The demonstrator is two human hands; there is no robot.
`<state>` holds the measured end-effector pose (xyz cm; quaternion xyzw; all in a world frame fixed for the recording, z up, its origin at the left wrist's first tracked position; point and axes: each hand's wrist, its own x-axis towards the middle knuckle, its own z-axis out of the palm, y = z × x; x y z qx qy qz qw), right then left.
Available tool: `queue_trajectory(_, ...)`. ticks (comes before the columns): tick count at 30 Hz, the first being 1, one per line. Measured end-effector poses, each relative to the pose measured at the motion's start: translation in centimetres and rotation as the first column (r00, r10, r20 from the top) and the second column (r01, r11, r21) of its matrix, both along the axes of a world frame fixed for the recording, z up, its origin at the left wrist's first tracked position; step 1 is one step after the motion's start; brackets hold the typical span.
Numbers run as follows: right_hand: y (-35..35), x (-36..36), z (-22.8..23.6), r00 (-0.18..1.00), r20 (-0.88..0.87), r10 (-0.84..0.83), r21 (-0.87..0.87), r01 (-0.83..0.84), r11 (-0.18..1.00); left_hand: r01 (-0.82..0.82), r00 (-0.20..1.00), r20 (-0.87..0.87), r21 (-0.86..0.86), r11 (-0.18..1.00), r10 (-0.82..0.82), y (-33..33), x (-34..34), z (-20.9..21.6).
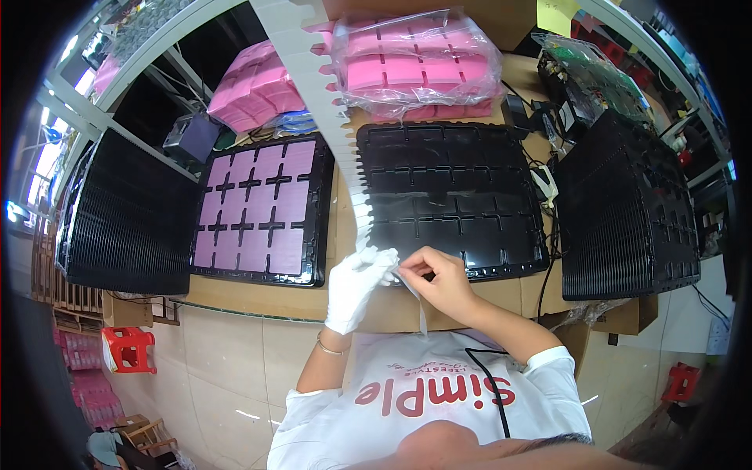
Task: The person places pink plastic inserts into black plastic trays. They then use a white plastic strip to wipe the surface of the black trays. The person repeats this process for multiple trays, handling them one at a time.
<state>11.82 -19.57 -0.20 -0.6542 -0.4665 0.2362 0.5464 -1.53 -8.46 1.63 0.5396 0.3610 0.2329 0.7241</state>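
My left hand (354, 288) wears a white glove. Its fingers are bent and close together beside the fingertips of my bare right hand (440, 280); what they hold, if anything, I cannot make out. My right thumb and forefinger pinch a narrow pale strip (421, 309), which hangs down in front of my shirt. Just beyond both hands lies a black plastic tray (462, 207) with cross-shaped ridges. Farther left, another black tray (319, 227) holds rows of pinkish-purple pieces (249, 207). A long whitish notched bar (333, 133) runs down between the trays and ends near my left hand.
Tall stacks of black trays stand at the left (129, 215) and right (627, 211). Pink packs (423, 63) in clear wrap sit at the back, with more pink blocks (254, 86) to the left. Cables (552, 235) run beside the right stack. A red stool (129, 350) stands on the floor.
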Motion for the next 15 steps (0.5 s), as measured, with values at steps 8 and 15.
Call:
queue_trajectory(8,3.6,3.3,2.1,0.9,0.436,-0.024,0.407,-0.173,0.897,-0.344,0.935,0.112,0.065,0.937,0.336,3.3,0.1,-1.8)
queue_trajectory(15,19.2,17.0,-2.4,0.983,0.148,0.113,-0.089,-0.1,0.991,-0.195,0.977,0.091,-0.013,0.981,0.196,3.3,0.5,-1.4)
